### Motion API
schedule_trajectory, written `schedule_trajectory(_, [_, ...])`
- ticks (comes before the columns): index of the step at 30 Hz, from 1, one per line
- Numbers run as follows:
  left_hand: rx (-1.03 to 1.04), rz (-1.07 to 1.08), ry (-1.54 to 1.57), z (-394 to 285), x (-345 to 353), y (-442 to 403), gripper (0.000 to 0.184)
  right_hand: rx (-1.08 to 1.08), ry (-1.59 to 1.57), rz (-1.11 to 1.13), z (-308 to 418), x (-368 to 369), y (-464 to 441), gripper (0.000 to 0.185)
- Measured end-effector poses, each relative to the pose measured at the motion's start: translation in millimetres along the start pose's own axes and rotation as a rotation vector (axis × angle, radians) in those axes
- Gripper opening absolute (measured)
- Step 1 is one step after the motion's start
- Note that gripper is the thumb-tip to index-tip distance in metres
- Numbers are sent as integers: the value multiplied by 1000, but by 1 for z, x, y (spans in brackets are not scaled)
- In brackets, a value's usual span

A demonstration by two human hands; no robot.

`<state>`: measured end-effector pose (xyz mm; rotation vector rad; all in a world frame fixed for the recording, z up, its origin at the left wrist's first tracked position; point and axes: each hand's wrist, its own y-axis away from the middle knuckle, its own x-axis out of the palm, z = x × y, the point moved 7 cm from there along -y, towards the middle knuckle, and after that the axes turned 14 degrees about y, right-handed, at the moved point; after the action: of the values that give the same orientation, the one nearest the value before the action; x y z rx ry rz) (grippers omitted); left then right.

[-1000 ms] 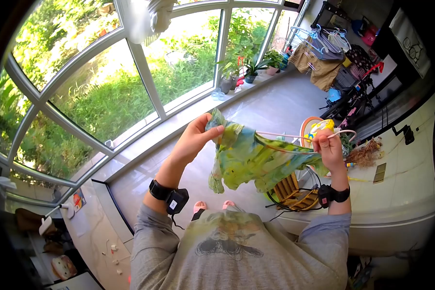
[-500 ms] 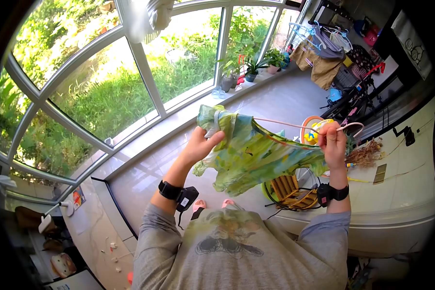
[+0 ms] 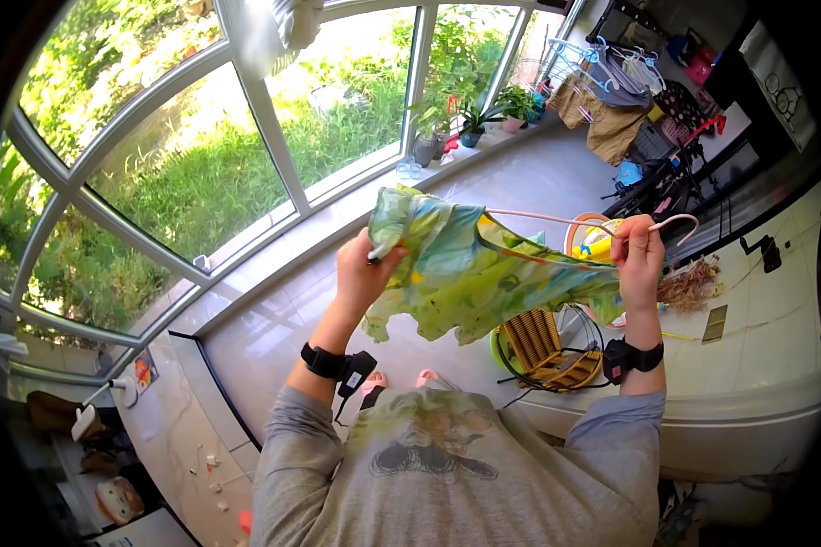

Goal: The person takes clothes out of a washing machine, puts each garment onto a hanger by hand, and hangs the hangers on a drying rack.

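Observation:
A green, blue and yellow patterned garment (image 3: 456, 273) with a ruffled lower edge hangs stretched between my two hands. Closed on its left edge is my left hand (image 3: 365, 271); a small pale and dark bit shows at the fingers, too small to name. My right hand (image 3: 639, 260) pinches a pale pink clothes hanger (image 3: 538, 217) near the base of its hook, which sticks out to the right. The hanger's arm runs left into the garment, where its end is hidden. Below the right hand the garment reaches close to the wrist.
A brown woven chair (image 3: 543, 342) stands under the garment. Potted plants (image 3: 474, 123) line the window sill. Clothes on hangers (image 3: 611, 91) and a bicycle (image 3: 675, 173) are at the back right. A marble counter (image 3: 178, 419) with small white pieces lies left.
Both hands have shifted slightly, the left one leftward and up, the right one to the right. The garment is raised and tilted, and the hanger has moved right with my right hand.

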<state>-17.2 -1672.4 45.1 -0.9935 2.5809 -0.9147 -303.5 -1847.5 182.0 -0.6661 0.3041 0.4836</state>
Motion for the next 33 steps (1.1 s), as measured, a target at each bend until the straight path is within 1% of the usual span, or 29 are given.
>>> schedule_trajectory(1, [96, -1, -198, 0, -6, 1, 24, 2, 1, -3, -2, -2, 0, 29])
schedule_trajectory(2, [140, -54, -257, -1, -13, 4, 31, 20, 24, -47, -5, -7, 0, 30])
schedule_trajectory(3, [31, -174, -192, 33, -29, 14, 29, 36, 47, -92, -8, -13, 0, 30])
schedule_trajectory(5, [-236, -334, -4, 54, -56, 24, 29, 13, 49, -113, -13, -31, -1, 31])
schedule_trajectory(6, [-232, -331, -5, 53, -56, 20, 29, -10, 49, -127, -12, -37, -2, 31])
schedule_trajectory(8, [-149, -251, 35, 44, -49, 15, 26, -22, 65, -98, -4, -35, -4, 32])
schedule_trajectory(9, [-87, -182, 55, 17, -32, 1, 18, -31, 83, -62, 0, -32, -4, 32])
schedule_trajectory(10, [-18, -112, 122, 11, -17, -8, 18, -66, 102, -38, 3, -26, -6, 32])
schedule_trajectory(12, [53, -57, 179, -12, 10, -28, 40, -65, 94, -12, 2, -17, -6, 32])
schedule_trajectory(13, [106, -43, 125, -28, 19, -34, 33, -61, 86, 6, 1, -13, -5, 31])
schedule_trajectory(15, [-20, 87, 223, -20, 29, -37, 21, -57, 76, 25, -1, -9, -4, 31])
schedule_trajectory(16, [-28, -82, 376, -25, 25, -39, 14, -52, 84, 36, -2, -8, -2, 31])
schedule_trajectory(17, [48, -114, 258, -17, 15, -37, 16, -41, 92, 45, -4, -7, -1, 30])
schedule_trajectory(19, [34, -180, 155, -19, -3, -32, 19, -5, 64, 11, -9, -10, 4, 30])
schedule_trajectory(20, [78, -184, 69, -22, -7, -31, 22, -1, 69, 4, -8, -10, 7, 29])
schedule_trajectory(21, [77, -177, 73, -18, -9, -29, 22, 3, 75, -4, -7, -11, 9, 29])
schedule_trajectory(23, [-28, -300, 155, 6, -23, -22, 24, 10, 87, 22, -8, -11, 12, 28])
schedule_trajectory(24, [-43, -414, 234, 12, -36, -22, 25, 3, 84, -4, -9, -16, 12, 28])
schedule_trajectory(25, [-73, -389, 222, 14, -43, -23, 28, -6, 80, -33, -9, -19, 12, 27])
schedule_trajectory(27, [-161, -164, 145, 14, -39, -30, 35, -35, 91, -38, -3, -22, 12, 27])
schedule_trajectory(29, [-174, 79, 206, 7, -10, -40, 40, -18, 111, 33, -2, -17, 13, 28])
schedule_trajectory(30, [-311, 103, 242, 8, 4, -40, 41, -17, 119, 60, -6, -13, 13, 27])
schedule_trajectory(31, [-355, 62, 214, 1, 17, -42, 39, -17, 116, 62, -6, -9, 13, 27])
schedule_trajectory(33, [-595, 187, 315, 3, 38, -38, 37, -103, 101, 112, -1, 4, 13, 26])
